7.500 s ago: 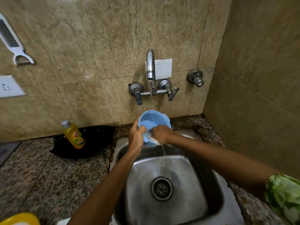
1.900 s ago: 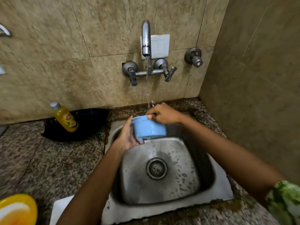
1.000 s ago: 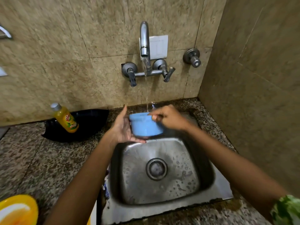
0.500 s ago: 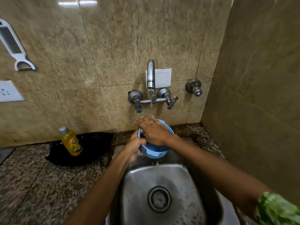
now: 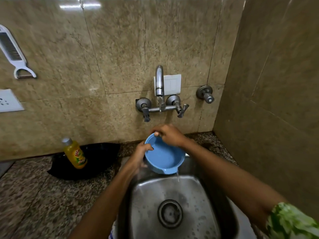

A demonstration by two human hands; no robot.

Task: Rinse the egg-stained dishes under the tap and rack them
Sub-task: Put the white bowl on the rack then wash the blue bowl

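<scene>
A blue bowl [image 5: 164,156] is held over the steel sink [image 5: 172,204], tilted toward the viewer, below the running tap [image 5: 159,81]. The left hand [image 5: 140,156] grips its left rim; the right hand [image 5: 168,135] pinches the far rim. Water spills from the bowl's near lip. A good rinse likely means turning the bowl so the stream reaches every side, with a firm hold on wet plastic.

The yellow bottle [image 5: 75,154] carries a red-and-yellow label — its lettering too blurred to read. No other text shows.
</scene>
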